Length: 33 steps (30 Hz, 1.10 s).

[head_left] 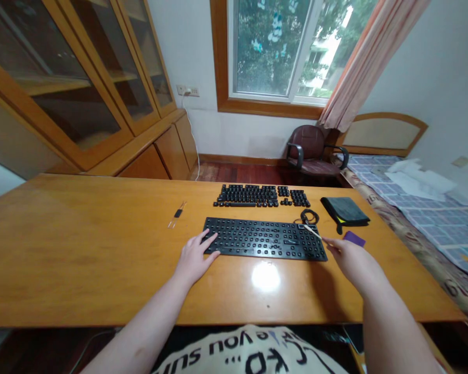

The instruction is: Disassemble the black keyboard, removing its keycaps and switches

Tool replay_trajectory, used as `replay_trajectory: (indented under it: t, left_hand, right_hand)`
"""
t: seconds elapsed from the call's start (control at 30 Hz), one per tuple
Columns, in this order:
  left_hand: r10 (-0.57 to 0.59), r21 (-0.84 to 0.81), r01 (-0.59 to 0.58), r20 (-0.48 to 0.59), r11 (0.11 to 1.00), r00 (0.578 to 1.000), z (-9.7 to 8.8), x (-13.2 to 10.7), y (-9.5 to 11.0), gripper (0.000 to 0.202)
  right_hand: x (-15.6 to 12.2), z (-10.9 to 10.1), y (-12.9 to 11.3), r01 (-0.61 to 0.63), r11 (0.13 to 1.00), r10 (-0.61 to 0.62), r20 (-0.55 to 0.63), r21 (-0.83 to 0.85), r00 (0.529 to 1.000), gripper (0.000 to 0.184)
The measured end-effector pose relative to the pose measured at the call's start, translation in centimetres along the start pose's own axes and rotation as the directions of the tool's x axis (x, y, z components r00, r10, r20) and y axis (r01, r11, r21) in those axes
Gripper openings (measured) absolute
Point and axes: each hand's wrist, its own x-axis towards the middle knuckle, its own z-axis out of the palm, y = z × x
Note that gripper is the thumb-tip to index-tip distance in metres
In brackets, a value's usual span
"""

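Note:
A black keyboard base with its keycaps off lies on the wooden desk, its bare switches showing. My left hand rests on its left end, fingers spread over the edge and nothing held. Over the upper right corner, my right hand pinches a slim white-tipped stick that looks like a cotton swab. Its tip is at or just above the base; contact is too small to tell. Behind the base, the loose black keycaps lie set out in keyboard order.
A keycap puller with wire ends lies left of the base. A coiled black cable, a dark grey folded cloth or pouch and a purple piece are at right. Beyond the desk stand a chair and a bed.

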Motion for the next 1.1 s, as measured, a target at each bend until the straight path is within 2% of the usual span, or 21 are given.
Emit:
replay_trajectory:
  t: [0.1,0.2,0.3,0.43,0.63,0.83,1.1]
  left_hand:
    - [-0.041,-0.024,0.040,-0.034,0.999,0.999,0.2,0.0,-0.1,0.057]
    - [-0.070,-0.040,0.069,-0.043,0.997,0.997,0.4,0.0,-0.3,0.063]
    - [-0.076,-0.047,0.074,-0.044,0.996,0.996,0.5,0.0,-0.5,0.062]
    - [-0.092,-0.072,0.089,-0.037,0.993,0.995,0.6,0.0,-0.6,0.064]
    - [-0.180,-0.080,0.173,-0.087,0.982,0.980,1.0,0.0,-0.6,0.090]
    - [-0.202,-0.075,0.195,-0.107,0.978,0.974,0.8,0.0,-0.4,0.092]
    - [-0.230,-0.139,0.214,-0.114,0.967,0.967,0.6,0.1,-0.4,0.100]
  right_hand:
    - [2.1,1.2,-1.3,0.058,0.998,-0.057,0.009,-0.009,0.998,0.034]
    - [3.1,2.7,-2.5,0.036,0.997,-0.033,0.035,-0.074,0.999,0.035]
    - [3.1,3.6,-3.6,0.005,0.991,-0.002,0.016,-0.136,1.000,0.039]
    - [2.5,4.1,-6.0,0.021,0.997,-0.016,0.060,-0.081,0.998,0.041]
    - [2.2,4.4,-11.0,0.073,0.995,-0.067,0.097,-0.061,0.993,0.043]
    - [1.8,3.9,-16.9,0.165,0.984,-0.154,0.162,-0.059,0.975,0.044]
    - [2.1,5.1,-23.8,0.313,0.950,-0.312,0.118,0.015,0.943,0.040]
